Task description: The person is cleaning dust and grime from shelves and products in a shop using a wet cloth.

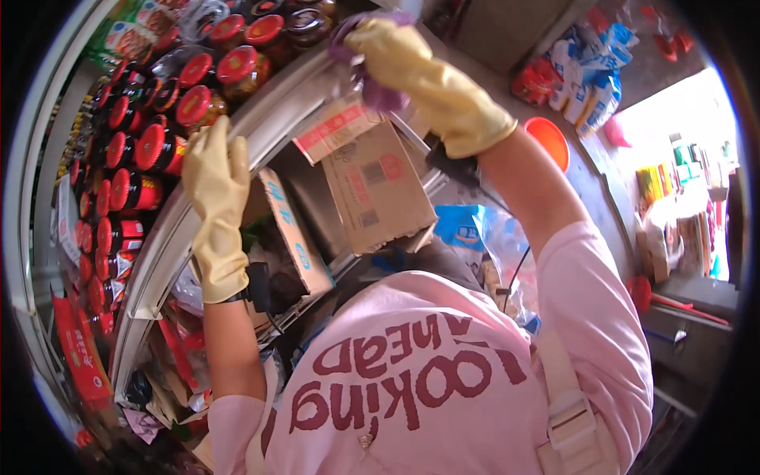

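My left hand (217,190), in a pale yellow rubber glove, lies on the curved metal front edge (285,91) of a shelf. Its fingers are stretched toward the jars. Farther along the same edge, my right hand (400,59), gloved alike, presses a purple cloth (384,95) against the metal. Part of the cloth hangs below the glove, and the fingertips are partly hidden in it. Close beyond my left fingers stands a red-lidded glass jar (198,107). A dark jar with a red lid (154,149) is beside that hand.
Rows of red-lidded jars (119,190) fill the shelf on the left. Under its edge are an open cardboard box (376,182) and other cartons. To the right stand an orange-red bucket (548,142) and blue-and-white packages (590,87). A blue bag (459,226) lies near my body.
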Tool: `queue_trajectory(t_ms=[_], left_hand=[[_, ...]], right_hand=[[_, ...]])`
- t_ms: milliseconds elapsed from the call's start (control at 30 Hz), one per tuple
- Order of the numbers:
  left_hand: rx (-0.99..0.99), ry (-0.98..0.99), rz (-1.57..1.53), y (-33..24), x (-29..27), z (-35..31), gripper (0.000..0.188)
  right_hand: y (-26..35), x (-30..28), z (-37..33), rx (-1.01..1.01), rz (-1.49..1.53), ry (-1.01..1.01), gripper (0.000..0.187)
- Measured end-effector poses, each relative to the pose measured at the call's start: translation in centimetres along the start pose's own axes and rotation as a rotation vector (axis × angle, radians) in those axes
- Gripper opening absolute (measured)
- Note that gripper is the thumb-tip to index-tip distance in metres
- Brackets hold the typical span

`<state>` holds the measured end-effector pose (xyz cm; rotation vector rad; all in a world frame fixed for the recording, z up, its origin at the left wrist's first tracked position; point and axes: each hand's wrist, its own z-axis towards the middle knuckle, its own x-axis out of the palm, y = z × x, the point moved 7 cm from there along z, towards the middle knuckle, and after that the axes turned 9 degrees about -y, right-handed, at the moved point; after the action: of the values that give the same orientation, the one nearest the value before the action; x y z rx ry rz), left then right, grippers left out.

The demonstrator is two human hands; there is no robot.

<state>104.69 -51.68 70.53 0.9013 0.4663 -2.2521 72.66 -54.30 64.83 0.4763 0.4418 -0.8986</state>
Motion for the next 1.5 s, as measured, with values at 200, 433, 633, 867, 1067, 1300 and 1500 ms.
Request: queue_trajectory(t_ms=[200, 433, 633, 867, 1067, 1300, 1500], left_hand=[[-0.015, 0.032, -0.008, -0.5, 1.5, 0.7, 0.041], [0.0, -0.058, -0.044, -1.2, 0.2, 0.9, 0.027], [-0.178, -0.167, -0.066, -0.8, 0.7, 1.4, 0.016], [-0.269, -0.214, 0.237, -0.3, 1.8, 0.7, 0.009], [-0.297, -0.324, 0.627, 0.1, 3.7, -1.7, 0.011], [-0.358, -0.312, 0.61, -1.2, 3.4, 1.7, 0.026], [-0.543, -0.227, 0.663, -0.8, 3.4, 2.3, 0.036]], right_hand=[[-8.5, -13.1, -4.0, 0.668, -0.258, 0.074, 0.037], [-9.4, -12.6, -13.4, 1.259, 0.566, -0.423, 0.023], [-8.0, -10.5, -7.4, 1.095, 0.715, -0.515, 0.019], [-10.4, -6.7, -3.1, 0.988, 0.844, -0.126, 0.029], [-12.1, -4.8, 1.3, 0.508, 0.537, -0.044, 0.034], [-12.3, -3.5, 4.6, 0.327, 0.342, 0.115, 0.034], [-10.2, -7.0, 2.1, 0.43, 0.224, 0.185, 0.039]])
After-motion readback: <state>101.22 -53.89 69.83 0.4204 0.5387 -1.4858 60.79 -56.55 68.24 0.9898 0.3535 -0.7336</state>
